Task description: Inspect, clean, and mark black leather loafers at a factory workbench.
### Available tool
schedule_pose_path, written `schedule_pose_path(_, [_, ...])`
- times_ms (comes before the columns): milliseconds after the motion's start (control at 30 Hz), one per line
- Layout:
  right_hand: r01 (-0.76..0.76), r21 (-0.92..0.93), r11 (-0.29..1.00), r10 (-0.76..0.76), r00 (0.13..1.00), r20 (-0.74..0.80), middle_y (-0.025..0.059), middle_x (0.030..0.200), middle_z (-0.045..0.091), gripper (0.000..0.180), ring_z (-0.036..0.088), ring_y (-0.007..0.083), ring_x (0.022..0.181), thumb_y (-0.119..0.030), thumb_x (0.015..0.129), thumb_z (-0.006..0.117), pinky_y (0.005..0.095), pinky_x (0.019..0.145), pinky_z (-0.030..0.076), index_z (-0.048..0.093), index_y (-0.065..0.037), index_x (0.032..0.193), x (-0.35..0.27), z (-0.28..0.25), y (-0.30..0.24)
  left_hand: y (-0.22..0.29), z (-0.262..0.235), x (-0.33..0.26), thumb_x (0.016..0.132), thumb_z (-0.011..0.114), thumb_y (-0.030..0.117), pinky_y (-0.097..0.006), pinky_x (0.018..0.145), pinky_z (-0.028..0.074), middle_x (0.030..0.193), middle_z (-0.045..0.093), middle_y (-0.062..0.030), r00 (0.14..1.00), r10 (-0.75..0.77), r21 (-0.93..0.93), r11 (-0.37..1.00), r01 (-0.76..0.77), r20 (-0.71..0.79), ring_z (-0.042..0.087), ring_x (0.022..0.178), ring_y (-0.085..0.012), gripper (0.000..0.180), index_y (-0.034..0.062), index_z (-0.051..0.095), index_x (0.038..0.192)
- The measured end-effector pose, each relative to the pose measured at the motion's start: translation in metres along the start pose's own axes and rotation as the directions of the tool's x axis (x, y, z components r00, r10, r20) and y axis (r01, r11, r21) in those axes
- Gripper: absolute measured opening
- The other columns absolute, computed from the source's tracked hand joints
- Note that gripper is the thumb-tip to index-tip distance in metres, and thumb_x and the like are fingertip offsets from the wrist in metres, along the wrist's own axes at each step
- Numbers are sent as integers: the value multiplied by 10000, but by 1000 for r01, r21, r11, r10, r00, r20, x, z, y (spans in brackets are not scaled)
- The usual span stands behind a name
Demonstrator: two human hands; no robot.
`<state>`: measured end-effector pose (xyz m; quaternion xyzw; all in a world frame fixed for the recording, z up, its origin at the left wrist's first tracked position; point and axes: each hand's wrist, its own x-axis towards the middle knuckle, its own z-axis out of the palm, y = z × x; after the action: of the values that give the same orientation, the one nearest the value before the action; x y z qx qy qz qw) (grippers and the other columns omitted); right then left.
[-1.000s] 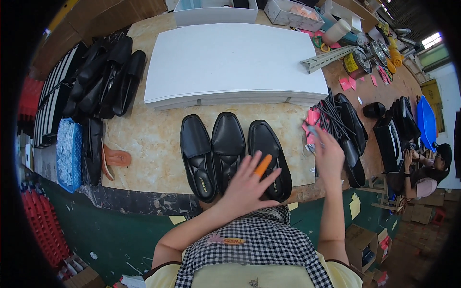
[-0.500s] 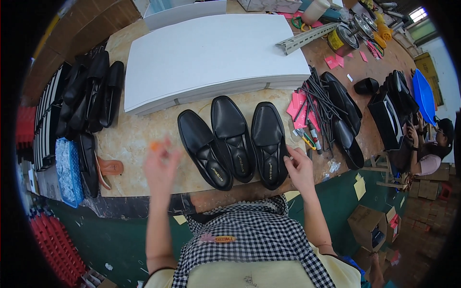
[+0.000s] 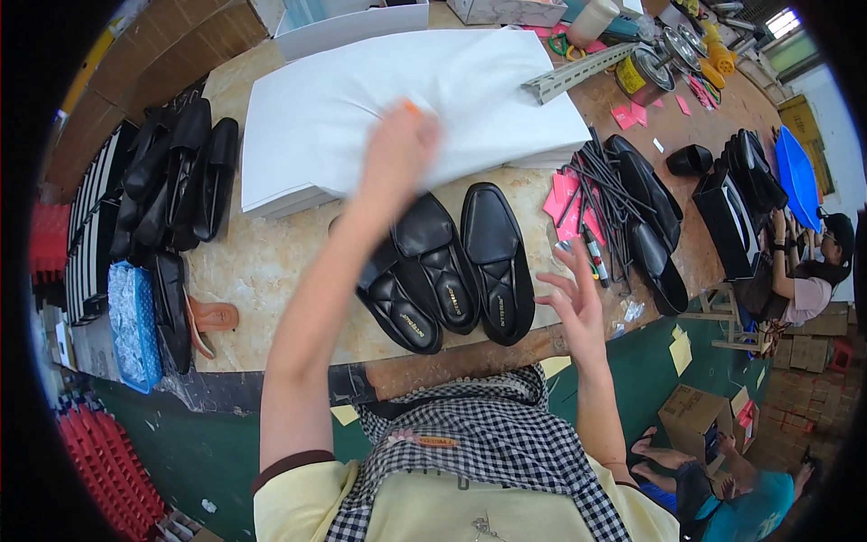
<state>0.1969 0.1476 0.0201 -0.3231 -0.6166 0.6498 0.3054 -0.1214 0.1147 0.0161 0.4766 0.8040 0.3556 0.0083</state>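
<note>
My left hand (image 3: pixel 397 149), smeared by motion with something orange at a fingertip, is on the top sheet of the stack of white paper (image 3: pixel 307 117). The sheet creases around it, but whether the fingers grip it is not visible. Three black slip-on shoes stand side by side in front of the stack: the left shoe (image 3: pixel 402 312), partly behind my forearm, the middle shoe (image 3: pixel 429 226) and the right shoe (image 3: pixel 495 235). Just right of them my right hand (image 3: pixel 578 312) hovers empty, fingers spread.
Black shoes (image 3: pixel 181 172) pile up at left beside a blue basket (image 3: pixel 135 325) and a tan insole (image 3: pixel 215 316). Black rods (image 3: pixel 605 185), pens and more shoes (image 3: pixel 646 194) lie at right. An angled metal bar (image 3: pixel 578 74) rests on the paper. Two other people (image 3: pixel 799 289) are at right.
My left hand has moved from left of the shoes up onto the paper, which now creases. My right hand has let go of the right shoe and opened.
</note>
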Motion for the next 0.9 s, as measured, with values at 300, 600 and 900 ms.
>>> schedule_pose_path(300, [-558, 41, 829, 531, 808, 254, 107, 1252, 623, 413, 633, 225, 1104, -235, 999, 547, 356, 987, 509, 538, -14, 1348, -29, 31, -24, 111, -17, -164, 781, 721, 168, -560, 1032, 401, 1106, 653, -163, 930, 364, -640, 704, -309, -49, 622, 1088, -336, 184, 76, 702, 939])
schedule_pose_path(600, [383, -506, 773, -260, 918, 299, 235, 1437, 485, 747, 510, 343, 1321, -58, 741, 741, 402, 1058, 447, 446, 1, 1424, -9, 29, -10, 105, 12, -132, 947, 536, 141, -356, 1076, 377, 1335, 514, -241, 865, -108, -801, 336, 495, 489, 492, 1282, -361, 546, 89, 395, 1472])
schedule_pose_path(900, [322, -787, 526, 75, 905, 420, 63, 909, 543, 420, 617, 267, 891, -64, 739, 700, 367, 830, 509, 662, -61, 1157, 12, 9, 8, 43, 34, -60, 740, 692, 403, -508, 1094, 390, 1359, 453, -393, 798, 175, 36, 970, -239, 577, 458, 1274, -528, 828, 108, 427, 1468])
